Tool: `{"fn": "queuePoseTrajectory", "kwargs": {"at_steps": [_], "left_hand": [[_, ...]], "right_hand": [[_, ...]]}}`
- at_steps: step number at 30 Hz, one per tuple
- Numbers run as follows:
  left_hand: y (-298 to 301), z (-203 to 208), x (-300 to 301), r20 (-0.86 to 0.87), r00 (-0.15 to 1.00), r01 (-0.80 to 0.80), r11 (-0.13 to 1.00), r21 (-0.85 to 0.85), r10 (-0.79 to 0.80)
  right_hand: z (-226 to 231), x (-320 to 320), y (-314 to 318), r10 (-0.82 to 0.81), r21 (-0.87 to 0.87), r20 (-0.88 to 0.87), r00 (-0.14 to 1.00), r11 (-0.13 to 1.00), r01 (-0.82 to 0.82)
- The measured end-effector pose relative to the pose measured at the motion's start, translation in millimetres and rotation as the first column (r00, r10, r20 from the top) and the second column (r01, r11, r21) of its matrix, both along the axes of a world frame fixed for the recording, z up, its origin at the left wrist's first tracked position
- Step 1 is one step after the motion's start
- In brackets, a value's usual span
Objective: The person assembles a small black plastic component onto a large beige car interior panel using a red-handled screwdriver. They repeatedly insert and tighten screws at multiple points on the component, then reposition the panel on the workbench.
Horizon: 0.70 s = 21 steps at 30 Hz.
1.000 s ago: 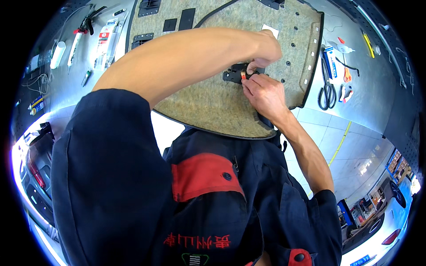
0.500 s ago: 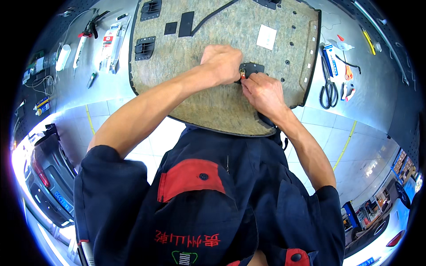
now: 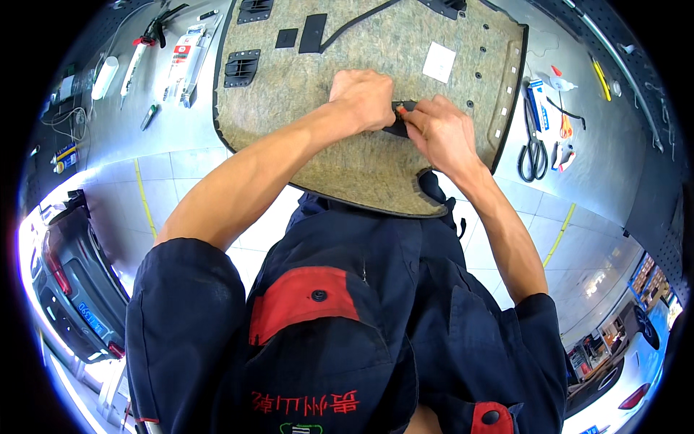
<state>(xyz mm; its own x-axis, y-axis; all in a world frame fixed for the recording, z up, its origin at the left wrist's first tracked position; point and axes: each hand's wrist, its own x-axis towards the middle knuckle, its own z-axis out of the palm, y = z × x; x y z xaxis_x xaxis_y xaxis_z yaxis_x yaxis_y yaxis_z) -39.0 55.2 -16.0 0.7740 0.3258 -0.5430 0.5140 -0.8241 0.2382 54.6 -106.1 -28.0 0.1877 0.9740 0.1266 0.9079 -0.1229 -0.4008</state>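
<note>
A large mottled tan-grey panel with a dark edge lies on the metal bench in front of me, reaching over its near side. My left hand is a closed fist on the middle of the panel; whatever is inside it is hidden. Close to its right, the fingers of my right hand are bent and pressed together. Between the hands a small orange-red piece shows at my right fingertips. Beneath them lies a black plate, mostly covered by my right hand.
Black brackets and a white label sit on the panel. On the bench's left lie a caulking gun, packaged tubes and a green-and-black knife. Black-handled scissors and a blue-white box lie right.
My right hand has turned and shifted slightly right, covering more of the black plate. My left fist stays almost in place. The whole view has shifted a little.
</note>
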Motion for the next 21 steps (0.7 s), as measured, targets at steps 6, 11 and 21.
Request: {"fn": "queuePoseTrajectory", "kwargs": {"at_steps": [6,11,21], "left_hand": [[-1,-3,-3,0.030,1.000,-0.006,1.000,0.009,0.006],[-1,-3,-6,0.014,1.000,-0.012,1.000,-0.006,0.012],[-3,-2,-5,0.025,1.000,0.000,1.000,0.013,-0.001]], "right_hand": [[-4,-6,-4,0.029,0.098,0.028,0.999,0.995,-0.032],[1,-7,-1,0.033,0.131,0.040,0.999,0.991,-0.038],[-2,-7,-6,0.074,0.111,0.097,0.992,0.990,-0.085]]}}
